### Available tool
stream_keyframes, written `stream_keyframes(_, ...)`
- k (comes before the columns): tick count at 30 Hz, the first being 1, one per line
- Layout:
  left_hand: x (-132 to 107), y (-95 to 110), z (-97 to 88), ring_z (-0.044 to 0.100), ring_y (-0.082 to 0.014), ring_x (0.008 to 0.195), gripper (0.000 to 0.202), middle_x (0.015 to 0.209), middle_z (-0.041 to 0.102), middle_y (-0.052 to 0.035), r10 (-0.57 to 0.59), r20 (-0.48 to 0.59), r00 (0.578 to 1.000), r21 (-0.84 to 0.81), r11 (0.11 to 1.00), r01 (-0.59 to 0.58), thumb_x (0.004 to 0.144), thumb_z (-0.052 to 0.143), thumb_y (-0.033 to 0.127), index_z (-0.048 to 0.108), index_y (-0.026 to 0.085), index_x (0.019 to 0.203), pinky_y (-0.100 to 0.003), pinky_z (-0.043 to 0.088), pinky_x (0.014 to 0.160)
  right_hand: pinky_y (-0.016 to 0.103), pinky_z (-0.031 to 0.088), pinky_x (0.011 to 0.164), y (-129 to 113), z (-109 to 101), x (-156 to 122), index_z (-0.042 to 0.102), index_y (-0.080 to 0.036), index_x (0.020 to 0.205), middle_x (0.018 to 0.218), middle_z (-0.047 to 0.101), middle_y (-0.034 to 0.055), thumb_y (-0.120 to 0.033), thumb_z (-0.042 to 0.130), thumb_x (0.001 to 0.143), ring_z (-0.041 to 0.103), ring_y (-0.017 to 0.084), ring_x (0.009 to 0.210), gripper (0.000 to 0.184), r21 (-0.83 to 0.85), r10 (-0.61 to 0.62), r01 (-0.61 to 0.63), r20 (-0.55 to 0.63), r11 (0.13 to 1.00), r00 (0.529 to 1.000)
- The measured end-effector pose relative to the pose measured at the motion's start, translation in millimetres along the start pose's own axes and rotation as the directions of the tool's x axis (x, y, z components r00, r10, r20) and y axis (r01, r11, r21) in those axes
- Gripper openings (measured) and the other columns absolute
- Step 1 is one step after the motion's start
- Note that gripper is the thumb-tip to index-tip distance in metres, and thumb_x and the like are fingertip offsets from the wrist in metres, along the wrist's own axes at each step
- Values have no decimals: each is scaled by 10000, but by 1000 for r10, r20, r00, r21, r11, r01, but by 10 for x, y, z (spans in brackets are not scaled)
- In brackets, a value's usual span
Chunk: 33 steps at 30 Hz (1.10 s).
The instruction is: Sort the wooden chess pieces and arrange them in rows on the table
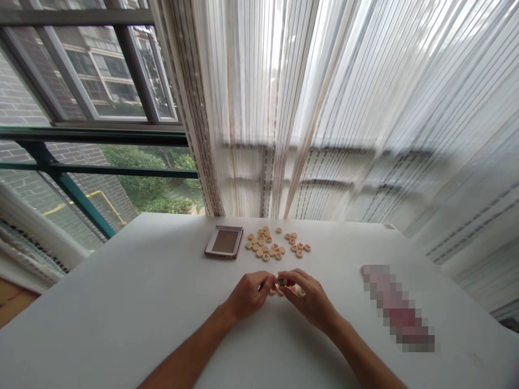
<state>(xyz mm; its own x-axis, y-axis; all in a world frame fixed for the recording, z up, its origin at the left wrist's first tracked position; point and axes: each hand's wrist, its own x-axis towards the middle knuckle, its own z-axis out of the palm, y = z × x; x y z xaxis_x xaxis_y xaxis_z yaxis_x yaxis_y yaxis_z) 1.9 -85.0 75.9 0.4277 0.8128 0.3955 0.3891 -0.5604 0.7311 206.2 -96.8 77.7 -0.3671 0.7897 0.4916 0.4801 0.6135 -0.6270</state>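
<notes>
My right hand (307,296) pinches a round xiangqi piece (281,281) between thumb and fingertips, its dark character facing me. Close against it on the left, my left hand (250,294) has its fingers curled together; whatever they may hold is hidden. Beneath and between the hands lie a few more pieces (273,292), partly covered by the fingers. Beyond the hands, a loose cluster of wooden pieces (265,249) spreads over the white table (162,313), some face down, others with red or dark characters. A smaller group with red characters (300,247) lies to its right.
A shallow open box (224,241) with a brown inside stands left of the cluster. On the right side of the table is a pixelated reddish object (399,308). Striped sheer curtains (259,108) and a window (101,75) rise behind the table's far edge.
</notes>
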Motion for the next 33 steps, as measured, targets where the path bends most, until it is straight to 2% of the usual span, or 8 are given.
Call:
stream_keyframes(5,2,-23,11,610,-140,664,262,834,715,-41,-2,-79,997,24,1000,4,972,464,330,678,178,962,-242,475,654,320,561,752,55,-68,32,649,-261,1195,931,662,63,-262,587,924,639,187,807,278,56,9,-6,-54,998,999)
stream_keyframes(9,-5,-50,53,580,-117,621,208,890,714,-31,-22,-108,994,-9,1000,21,912,571,333,642,189,1044,-226,453,582,314,560,763,34,-63,35,632,-280,1248,955,652,60,-235,562,939,641,178,813,320,110,18,-15,-28,994,999)
stream_keyframes(19,9,-41,101,548,-105,602,207,857,699,-29,-56,-120,991,-128,991,40,876,627,324,650,185,1028,-208,441,538,307,537,762,14,17,7,552,-300,1353,985,658,65,-208,480,976,647,182,846,395,156,6,-11,34,988,999)
stream_keyframes(23,4,-35,98,549,-104,607,219,864,702,-24,-38,-112,993,-136,990,23,878,633,307,648,198,1067,-204,449,539,307,538,777,-2,12,4,571,-288,1325,988,674,63,-219,465,984,658,185,860,364,183,38,-43,30,982,999)
stream_keyframes(26,-7,-46,104,546,-102,602,242,866,705,-26,-24,-108,994,-125,992,10,877,643,309,644,201,1094,-200,453,531,308,551,790,-33,28,4,567,-268,1283,1016,695,58,-262,479,987,680,179,869,308,284,113,-117,33,952,993)
stream_keyframes(29,-18,-62,114,556,-102,604,258,886,710,-30,-3,-119,993,-98,995,-8,870,658,306,645,204,1106,-202,467,540,307,565,793,-65,48,16,571,-241,1168,1021,709,56,-313,525,971,701,177,875,215,408,182,-186,48,894,982)
stream_keyframes(33,-29,-53,114,581,-108,627,237,917,718,-34,76,-104,992,-27,996,-80,894,635,294,647,212,1116,-222,505,606,293,572,745,-80,53,32,592,-208,1020,920,720,43,-364,612,920,709,178,818,187,451,232,-230,50,863,971)
